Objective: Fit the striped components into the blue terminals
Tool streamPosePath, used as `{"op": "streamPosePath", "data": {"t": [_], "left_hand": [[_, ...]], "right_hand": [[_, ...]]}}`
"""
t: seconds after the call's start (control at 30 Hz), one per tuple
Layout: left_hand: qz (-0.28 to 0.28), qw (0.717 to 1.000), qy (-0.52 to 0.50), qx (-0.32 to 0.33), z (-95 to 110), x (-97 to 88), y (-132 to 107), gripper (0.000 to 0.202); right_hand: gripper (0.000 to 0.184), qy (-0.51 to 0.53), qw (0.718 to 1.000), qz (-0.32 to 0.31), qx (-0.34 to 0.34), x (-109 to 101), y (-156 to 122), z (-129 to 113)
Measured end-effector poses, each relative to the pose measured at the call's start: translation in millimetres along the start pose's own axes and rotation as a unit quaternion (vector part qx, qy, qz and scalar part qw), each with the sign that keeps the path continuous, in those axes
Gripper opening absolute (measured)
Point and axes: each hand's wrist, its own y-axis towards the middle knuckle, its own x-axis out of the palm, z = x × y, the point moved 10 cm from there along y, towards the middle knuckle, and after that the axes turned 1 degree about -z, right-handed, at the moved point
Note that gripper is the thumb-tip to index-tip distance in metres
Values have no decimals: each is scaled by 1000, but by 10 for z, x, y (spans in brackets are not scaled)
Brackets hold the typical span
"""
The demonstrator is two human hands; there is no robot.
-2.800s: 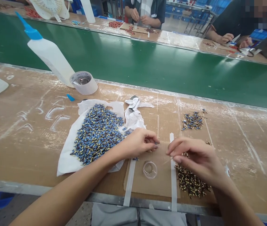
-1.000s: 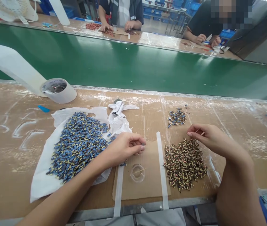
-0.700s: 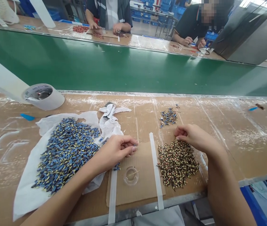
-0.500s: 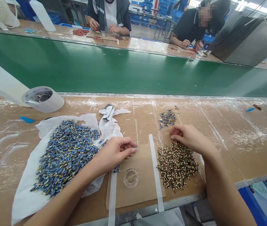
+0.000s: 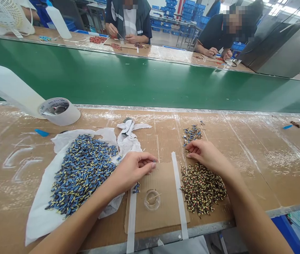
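My left hand [image 5: 136,167] is closed in a pinch above the cardboard pad [image 5: 166,197], and a tiny blue piece [image 5: 154,161] shows at its fingertips. My right hand [image 5: 204,154] is also pinched, just beyond a pile of small black-and-cream curved pieces [image 5: 203,188]; what its fingertips hold is too small to name. Past that hand lies a small cluster of blue pieces with cream parts [image 5: 193,132]. To the left, a large heap of small blue, black and yellow pieces [image 5: 86,165] rests on white paper [image 5: 40,215]. A clear round dish [image 5: 152,200] with a thin stick stands on the pad.
A tape roll [image 5: 67,113] and a leaning white bottle [image 5: 12,86] stand at the back left. Crumpled white tissue [image 5: 129,139] lies behind my left hand. Tape strips [image 5: 179,194] cross the pad. Across the green belt [image 5: 144,84], people [image 5: 130,24] work at another bench.
My right hand has shifted left, away from the edge of the black-and-cream pile, closer to my left hand. My left hand stays pinched over the pad. The whole view has shifted slightly.
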Motion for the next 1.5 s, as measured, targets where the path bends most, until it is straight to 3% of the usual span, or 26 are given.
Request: {"op": "streamPosePath", "data": {"t": [0.13, 0.3, 0.5, 0.6, 0.7, 0.8, 0.93, 1.03, 1.13, 1.5], "left_hand": [[26, 999, 38, 15, 111, -51, -32, 23], [75, 994, 65, 50, 271, -130, -79, 23], [91, 993, 56, 57, 258, -153, -95, 22], [93, 993, 45, 65, 263, -151, -101, 22], [93, 992, 39, 81, 308, -143, -115, 17], [91, 990, 51, 92, 351, -126, -134, 15], [99, 988, 71, 97, 379, -121, -154, 15], [102, 986, 83, 103, 400, -107, -158, 16], [100, 984, 98, 110, 427, -75, -159, 17], [107, 983, 110, 99, 378, 8, -157, 17]], "right_hand": [[12, -31, 999, 9, -4, 27, 11, -62], [16, -154, 983, 90, -39, -7, 10, -186], [14, -151, 984, 90, -44, 32, 23, -159], [13, -94, 991, 90, -40, -24, -4, -185], [11, 65, 993, 90, -29, -45, -40, -243], [11, 242, 967, 66, -32, 60, -68, -362], [16, 369, 929, -15, -29, 333, -90, -549], [17, 418, 905, -72, -21, 492, -105, -660], [18, 449, 890, -77, -14, 545, -101, -696], [20, 420, 908, -3, 10, 557, -93, -594]]}}
